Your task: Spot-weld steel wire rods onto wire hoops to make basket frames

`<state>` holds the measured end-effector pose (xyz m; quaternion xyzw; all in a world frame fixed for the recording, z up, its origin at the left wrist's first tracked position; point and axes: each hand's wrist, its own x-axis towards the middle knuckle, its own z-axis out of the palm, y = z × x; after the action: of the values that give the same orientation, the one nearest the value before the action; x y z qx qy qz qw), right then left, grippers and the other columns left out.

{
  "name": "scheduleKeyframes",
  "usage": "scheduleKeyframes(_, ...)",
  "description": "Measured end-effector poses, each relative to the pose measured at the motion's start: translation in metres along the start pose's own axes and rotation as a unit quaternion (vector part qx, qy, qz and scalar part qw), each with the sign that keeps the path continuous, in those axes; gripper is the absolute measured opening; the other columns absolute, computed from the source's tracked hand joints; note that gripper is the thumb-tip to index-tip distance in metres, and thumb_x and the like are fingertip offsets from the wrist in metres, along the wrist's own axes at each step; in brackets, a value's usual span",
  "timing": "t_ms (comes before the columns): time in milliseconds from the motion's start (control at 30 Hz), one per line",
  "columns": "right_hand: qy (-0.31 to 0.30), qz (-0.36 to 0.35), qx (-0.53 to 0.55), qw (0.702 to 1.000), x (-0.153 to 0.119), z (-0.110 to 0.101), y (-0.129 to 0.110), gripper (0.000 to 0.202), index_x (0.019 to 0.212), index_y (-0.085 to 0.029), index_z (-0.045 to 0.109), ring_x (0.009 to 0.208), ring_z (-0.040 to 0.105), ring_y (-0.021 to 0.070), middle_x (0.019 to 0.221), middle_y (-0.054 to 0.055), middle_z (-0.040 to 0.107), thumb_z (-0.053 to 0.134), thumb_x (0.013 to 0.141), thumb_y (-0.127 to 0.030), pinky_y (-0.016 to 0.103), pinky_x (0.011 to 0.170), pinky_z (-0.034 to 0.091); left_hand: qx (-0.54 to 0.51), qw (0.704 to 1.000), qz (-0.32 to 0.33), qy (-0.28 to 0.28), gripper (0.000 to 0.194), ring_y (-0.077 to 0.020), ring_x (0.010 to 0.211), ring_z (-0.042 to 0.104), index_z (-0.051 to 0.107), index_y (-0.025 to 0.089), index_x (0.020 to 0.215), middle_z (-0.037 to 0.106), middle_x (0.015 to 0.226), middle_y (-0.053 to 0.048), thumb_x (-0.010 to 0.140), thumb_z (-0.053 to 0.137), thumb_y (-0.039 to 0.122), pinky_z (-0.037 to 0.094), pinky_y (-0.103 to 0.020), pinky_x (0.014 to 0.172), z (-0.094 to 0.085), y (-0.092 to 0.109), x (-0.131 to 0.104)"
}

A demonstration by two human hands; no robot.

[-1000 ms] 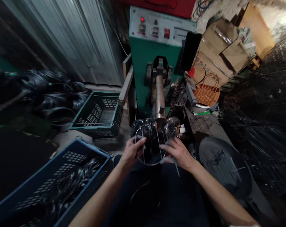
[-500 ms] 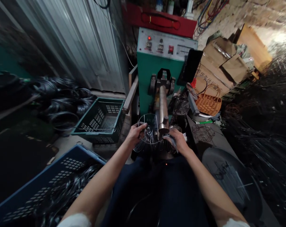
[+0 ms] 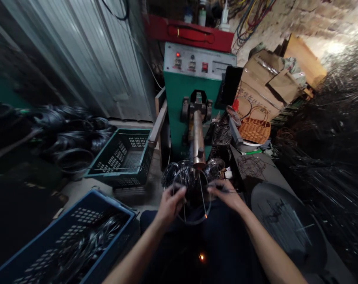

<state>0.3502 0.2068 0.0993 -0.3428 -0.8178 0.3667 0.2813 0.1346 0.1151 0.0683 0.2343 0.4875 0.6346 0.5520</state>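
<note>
Clearly, the left hand pinches the left side of a round grey wire ring near a coppery metal cylinder, the right hand opposite, grip unclear.

The ring is smooth metal wire; the rod, bare metal with a dull sheen. Ridged metal makes the panel, matt plastic the blue crate, cardboard the box, glossy weave the basket, rough brick the wall.
</note>
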Motion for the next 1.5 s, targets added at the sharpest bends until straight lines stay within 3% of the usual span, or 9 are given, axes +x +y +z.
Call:
scheduleKeyframes(167, -0.061, 0.086, -0.019, 0.994, -0.048, -0.015, 0.014, 0.027, 0.074, -0.017, 0.067, 0.068, 0.062, 0.0162, 0.070, 0.000, 0.067, 0.059, 0.084, -0.041, 0.023, 0.062, 0.046, 0.073, 0.997, -0.025, -0.026, 0.035, -0.0067, 0.043, 0.044, 0.059, 0.015, 0.070, 0.058, 0.054, 0.001, 0.070, 0.070, 0.049, 0.033, -0.018, 0.041, 0.027, -0.045, -0.059)
scheduleKeyframes(400, 0.072, 0.131, -0.096, 0.984, -0.008, -0.057, 0.069, 0.025, 0.071, -0.018, 0.068, 0.076, 0.064, 0.0226, 0.072, 0.005, 0.070, 0.060, 0.079, -0.041, 0.028, 0.068, 0.045, 0.272, 0.949, 0.087, -0.135, 0.051, -0.0234, 0.091, 0.061, 0.060, 0.015, 0.114, 0.067, 0.104, -0.012, 0.073, 0.066, 0.044, 0.048, -0.035, 0.081, 0.069, -0.038, -0.010)
scheduleKeyframes(533, 0.097, 0.148, -0.068, 0.982, 0.006, -0.063, 0.078, 0.025, 0.069, -0.018, 0.067, 0.077, 0.064, 0.0238, 0.073, 0.008, 0.070, 0.065, 0.072, -0.043, 0.031, 0.071, 0.047, 0.544, 0.815, 0.101, -0.172, 0.045, -0.0276, 0.107, 0.055, 0.059, 0.021, 0.115, 0.061, 0.114, -0.012, 0.074, 0.064, 0.040, 0.045, -0.040, 0.089, 0.024, -0.055, -0.038)
scheduleKeyframes(700, 0.026, 0.173, 0.056, 0.983, -0.042, -0.057, 0.055, 0.042, 0.098, -0.015, 0.065, 0.080, 0.068, 0.0210, 0.091, 0.009, 0.071, 0.061, 0.077, -0.050, 0.032, 0.072, 0.053, 0.759, 0.610, 0.028, -0.226, 0.023, -0.0267, 0.103, 0.053, 0.062, 0.018, 0.102, 0.060, 0.106, -0.014, 0.080, 0.054, 0.018, 0.047, -0.037, 0.081, -0.031, -0.066, -0.106)
scheduleKeyframes(867, -0.046, 0.222, 0.131, 0.965, -0.115, -0.025, 0.034, 0.030, 0.098, -0.017, 0.062, 0.067, 0.068, 0.0176, 0.082, 0.008, 0.070, 0.057, 0.087, -0.044, 0.028, 0.060, 0.054, 0.788, 0.552, 0.014, -0.271, 0.029, -0.0248, 0.095, 0.053, 0.063, 0.015, 0.090, 0.059, 0.101, -0.014, 0.084, 0.038, 0.003, 0.047, -0.032, 0.069, -0.029, -0.056, -0.116)
scheduleKeyframes(1000, -0.036, 0.201, 0.066, 0.977, -0.144, 0.012, 0.030, 0.027, 0.080, -0.018, 0.062, 0.056, 0.064, 0.0158, 0.067, 0.003, 0.066, 0.055, 0.087, -0.043, 0.026, 0.056, 0.051, 0.786, 0.551, 0.030, -0.280, 0.025, -0.0235, 0.090, 0.055, 0.062, 0.017, 0.090, 0.059, 0.097, -0.012, 0.084, 0.039, 0.008, 0.047, -0.031, 0.068, -0.029, -0.050, -0.116)
scheduleKeyframes(1133, 0.030, 0.237, 0.097, 0.966, -0.148, 0.017, 0.028, 0.025, 0.089, -0.020, 0.054, 0.047, 0.058, 0.0128, 0.067, 0.000, 0.065, 0.060, 0.085, -0.044, 0.022, 0.047, 0.047, 0.782, 0.570, 0.006, -0.253, 0.030, -0.0199, 0.081, 0.059, 0.059, 0.020, 0.097, 0.060, 0.095, -0.010, 0.081, 0.039, 0.006, 0.046, -0.029, 0.065, -0.046, -0.046, -0.134)
scheduleKeyframes(1333, 0.020, 0.263, 0.219, 0.939, -0.147, 0.016, 0.005, 0.027, 0.091, -0.022, 0.044, 0.035, 0.045, 0.0079, 0.063, -0.004, 0.061, 0.061, 0.087, -0.042, 0.018, 0.035, 0.035, 0.565, 0.810, -0.002, -0.160, 0.023, -0.0204, 0.080, 0.061, 0.056, 0.023, 0.103, 0.065, 0.086, -0.006, 0.080, 0.054, 0.022, 0.046, -0.030, 0.074, -0.071, -0.016, -0.148)
scheduleKeyframes(1500, -0.019, 0.176, 0.233, 0.956, -0.141, 0.040, -0.026, 0.019, 0.097, -0.019, 0.057, 0.055, 0.064, 0.0150, 0.079, 0.003, 0.067, 0.056, 0.090, -0.036, 0.026, 0.053, 0.054, 0.226, 0.967, -0.106, -0.046, 0.029, -0.0177, 0.070, 0.061, 0.059, 0.019, 0.088, 0.064, 0.079, -0.003, 0.067, 0.071, 0.034, 0.049, -0.028, 0.064, -0.036, 0.001, -0.114)
